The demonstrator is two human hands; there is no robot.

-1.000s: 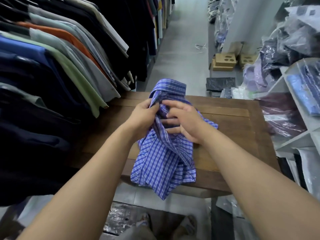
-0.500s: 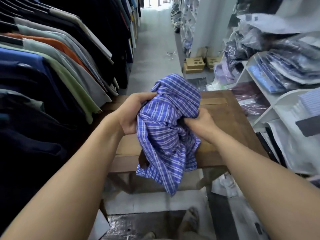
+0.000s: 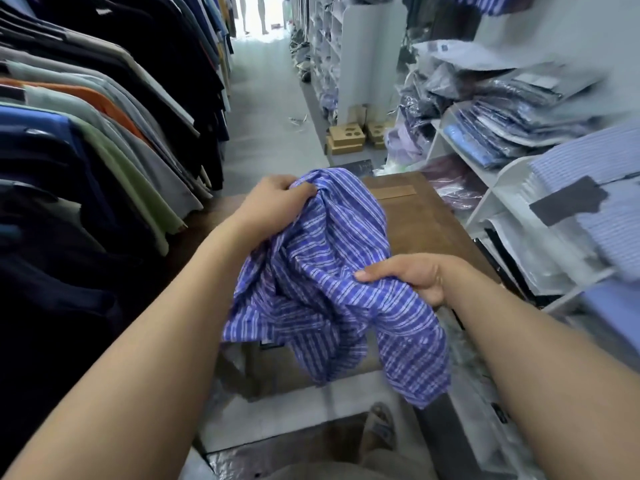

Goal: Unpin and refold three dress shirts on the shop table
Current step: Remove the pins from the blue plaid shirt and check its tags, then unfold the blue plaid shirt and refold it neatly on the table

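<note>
Our left grip point(image 3: 273, 202) was closed around a bunched fold of the blue checked shirt point(image 3: 325, 271), fingers curled into the cloth at about eleven o'clock of the bundle. Our right grip point(image 3: 412, 277) held the shirt at three o'clock, with the thumb lying along the top of the fabric and the fingers tucked beneath it. Between the two the shirt was crumpled and unfolded, raised over the near part of the bench point(image 3: 419, 223). Its loose tails hung past the bench's near edge toward five and six o'clock. We could not tell whether any of the cloth touched the wood.

The bench was brown wood with a pale strip point(image 3: 394, 192) set in its top toward twelve o'clock. From nine to eleven o'clock ran a row of hanging garments point(image 3: 104, 133) in navy, green, grey and orange. From one to three o'clock stood white shelves point(image 3: 485, 188) stacked with bagged shirts point(image 3: 502, 129), blurred at the far right. Beyond the bench at twelve o'clock, cardboard boxes point(image 3: 346, 136) sat on the grey floor point(image 3: 270, 109). At six o'clock, low in view, we saw a sandalled foot point(image 3: 379, 427).
</note>
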